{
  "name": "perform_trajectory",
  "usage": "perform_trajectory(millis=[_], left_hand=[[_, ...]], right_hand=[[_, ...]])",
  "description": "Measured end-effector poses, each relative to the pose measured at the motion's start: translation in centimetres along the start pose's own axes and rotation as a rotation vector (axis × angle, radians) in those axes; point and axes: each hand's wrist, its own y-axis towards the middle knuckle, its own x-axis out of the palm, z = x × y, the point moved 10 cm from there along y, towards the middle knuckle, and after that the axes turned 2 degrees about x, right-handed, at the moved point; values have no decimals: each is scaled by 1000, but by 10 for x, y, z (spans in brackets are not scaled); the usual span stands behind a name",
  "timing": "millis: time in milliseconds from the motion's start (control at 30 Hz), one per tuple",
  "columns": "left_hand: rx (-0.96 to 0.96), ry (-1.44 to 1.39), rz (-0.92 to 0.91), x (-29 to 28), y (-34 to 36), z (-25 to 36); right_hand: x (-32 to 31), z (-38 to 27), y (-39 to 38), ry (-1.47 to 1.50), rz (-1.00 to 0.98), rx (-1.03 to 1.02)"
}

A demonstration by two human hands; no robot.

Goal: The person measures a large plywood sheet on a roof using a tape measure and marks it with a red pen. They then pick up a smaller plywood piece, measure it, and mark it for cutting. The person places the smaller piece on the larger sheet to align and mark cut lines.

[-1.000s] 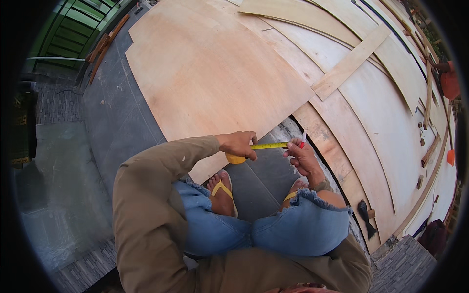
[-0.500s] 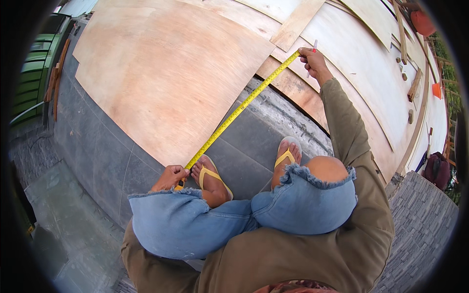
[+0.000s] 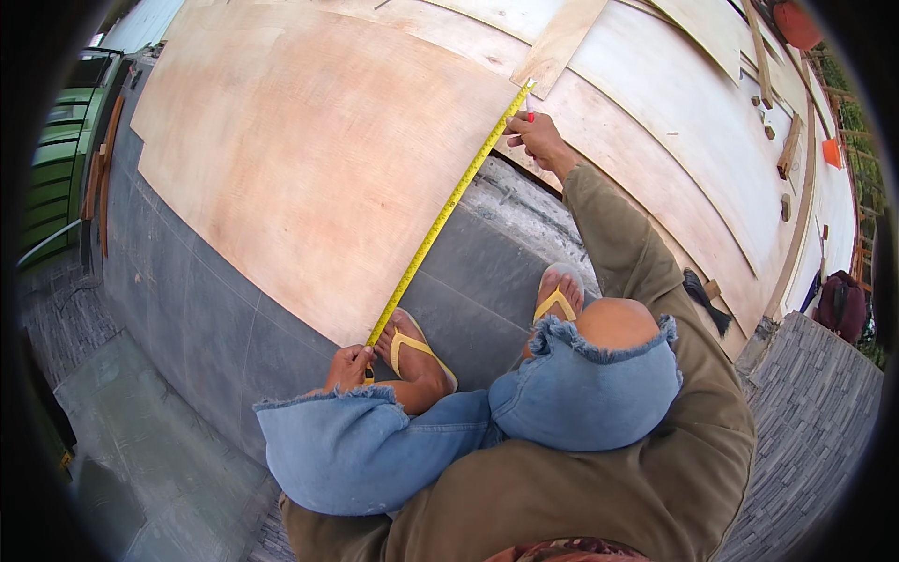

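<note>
Green metal gate (image 3: 58, 159) stands at your far left, with thin brown boards (image 3: 105, 187) beside it, and next to them runs the dark grey tiled floor (image 3: 201, 309). On this floor lies a broad plywood sheet (image 3: 300, 169), its near corner close to your left foot.

I judge that the step in hand is the measuring of the sheet's side which faces right. The next move, in my opinion, calls for keeping the tape straight along this side, reading it, and then setting a mark with the pen.

Your left hand (image 3: 348, 368) is at the near corner of the sheet, its fingers closed around the case of the yellow tape measure (image 3: 440, 223); the case is mostly hidden by them. From this grip the blade goes out away from you and to the right, following the sheet's edge up to its far corner. Whether the end hook catches the wood, I cannot tell.

Your right hand (image 3: 541, 140) is just short of that blade end, with fingers pinched narrow on a pen (image 3: 531, 117) with a red part. Its fingertips are right at the blade, but I cannot tell if they press it.

Further right, more plywood sheets (image 3: 674, 140) lie overlapping, a dark brush (image 3: 704, 300) is behind your right arm, and an orange tub (image 3: 832, 153) stands near the rim.
</note>
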Motion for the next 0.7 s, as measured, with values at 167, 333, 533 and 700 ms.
perform_trajectory(millis=[167,333,533,700], left_hand=[[-9,-30,-56,1,1,0],[-65,-56,-60,0,-1,-14],[-98,-91,-95,4,-1,-37],[-104,-92,-126,4,0,-44]], right_hand=[[14,9,-7,-82,23,-36],[23,24,5,-114,-2,-65],[31,35,10,-160,1,-72],[31,35,2,-167,20,-66]])
